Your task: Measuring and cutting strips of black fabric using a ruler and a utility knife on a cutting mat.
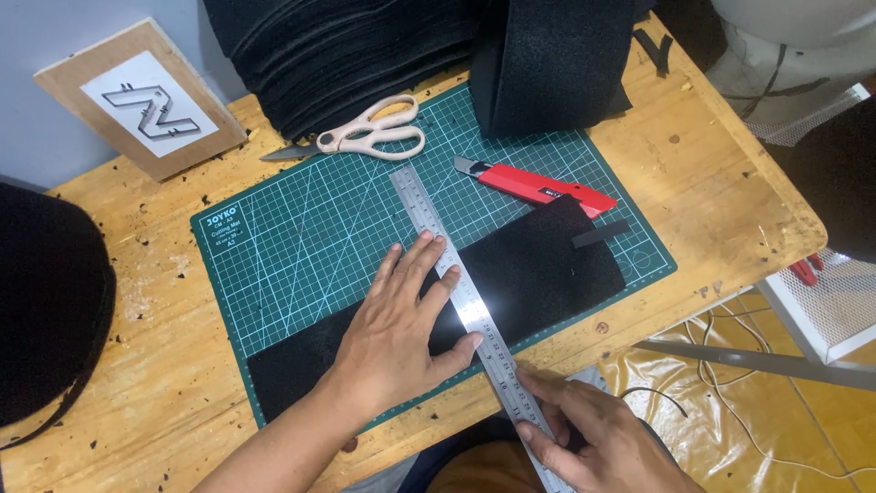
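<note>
Head view: left hand (401, 333) splayed flat on ruler (456, 283); right hand (598, 438) apparently pinches its end.

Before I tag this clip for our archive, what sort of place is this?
Probably a small craft workshop: a green cutting mat on a worn wooden table, with a steel ruler, scissors, and stacked black felt.

Cutting mat (274, 246): dark green, ruled with a pale grid and diagonal lines. Felt strip (538, 265) on it: plain black, as is the small tab (600, 234). Ruler (456, 283): bright silver steel with fine dark graduations. Utility knife (538, 187): red body, black inset. Scissors (365, 131): cream handles, grey blades. Desk (721, 183): yellow-tan wood, speckled with dark flecks. Stacked sheets (338, 55): black.
</note>
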